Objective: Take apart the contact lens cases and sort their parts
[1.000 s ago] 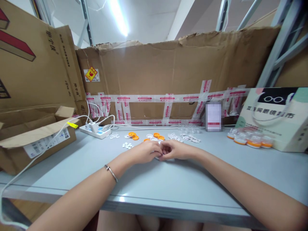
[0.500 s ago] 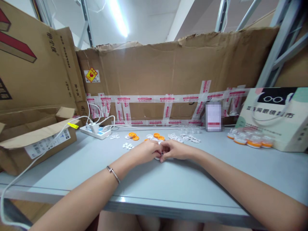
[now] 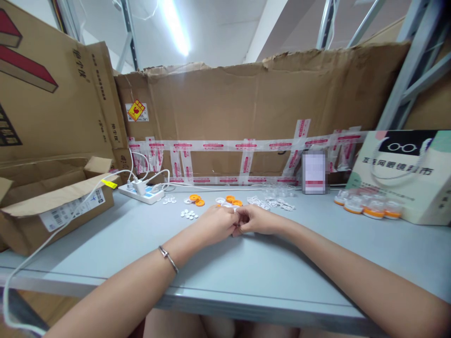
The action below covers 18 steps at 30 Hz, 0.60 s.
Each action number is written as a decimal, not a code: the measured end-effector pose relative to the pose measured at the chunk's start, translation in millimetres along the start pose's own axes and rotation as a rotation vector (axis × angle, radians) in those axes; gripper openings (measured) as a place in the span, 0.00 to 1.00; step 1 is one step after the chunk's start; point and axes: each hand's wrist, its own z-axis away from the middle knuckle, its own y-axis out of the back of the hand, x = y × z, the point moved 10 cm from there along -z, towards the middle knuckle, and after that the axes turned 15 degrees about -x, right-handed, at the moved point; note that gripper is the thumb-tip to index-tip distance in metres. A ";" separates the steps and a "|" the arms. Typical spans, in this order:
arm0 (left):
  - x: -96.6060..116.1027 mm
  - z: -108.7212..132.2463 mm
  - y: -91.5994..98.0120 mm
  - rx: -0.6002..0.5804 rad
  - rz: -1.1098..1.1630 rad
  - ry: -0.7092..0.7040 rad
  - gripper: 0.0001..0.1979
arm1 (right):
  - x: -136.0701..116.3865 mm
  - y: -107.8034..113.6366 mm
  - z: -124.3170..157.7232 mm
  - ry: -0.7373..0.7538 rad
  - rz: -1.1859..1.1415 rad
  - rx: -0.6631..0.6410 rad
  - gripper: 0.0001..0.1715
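Observation:
My left hand (image 3: pixel 221 221) and my right hand (image 3: pixel 258 219) meet low over the middle of the table, fingertips touching. Both sets of fingers are bent and pressed together; whatever lies between them is hidden. Just behind them are orange and white round caps (image 3: pixel 234 201), partly covered by the hands. To the right of these lies a pile of small white plastic pieces (image 3: pixel 258 203). Left of my left hand are small white discs (image 3: pixel 189 214), with more orange caps (image 3: pixel 196 200) behind them.
Clear-topped orange-based containers (image 3: pixel 372 209) stand at right before a paper bag (image 3: pixel 416 188). A phone (image 3: pixel 314 172) leans against the cardboard at the back. At left are a power strip (image 3: pixel 146 193) with white cables and an open cardboard box (image 3: pixel 70 206). Clear parts (image 3: pixel 280 190) lie at the back.
My left hand has turned slightly and closed in on the right hand's fingertips. A white piece visible beneath the fingers before is now hidden. The camera view has shifted a little.

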 end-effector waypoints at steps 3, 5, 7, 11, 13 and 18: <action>-4.1 -0.2 -0.3 0.002 0.020 0.037 0.07 | 0.1 0.1 0.8 -0.011 0.003 0.006 0.15; -8.8 -0.9 -1.7 -0.013 0.054 0.071 0.07 | 0.6 -1.1 0.7 -0.017 0.004 -0.003 0.15; -13.3 -1.5 -3.6 -0.039 0.092 0.106 0.06 | 0.7 -3.2 0.0 -0.016 0.001 -0.017 0.16; -17.2 -1.1 -4.7 -0.070 0.154 0.150 0.06 | -0.3 -4.0 -1.7 -0.012 0.008 0.002 0.16; -18.0 -0.2 -4.6 -0.075 0.167 0.164 0.07 | -0.7 -3.7 -2.6 -0.022 0.023 0.019 0.16; -16.5 1.7 -1.4 -0.051 0.116 0.154 0.06 | -2.2 -3.4 -3.1 -0.035 0.045 0.035 0.15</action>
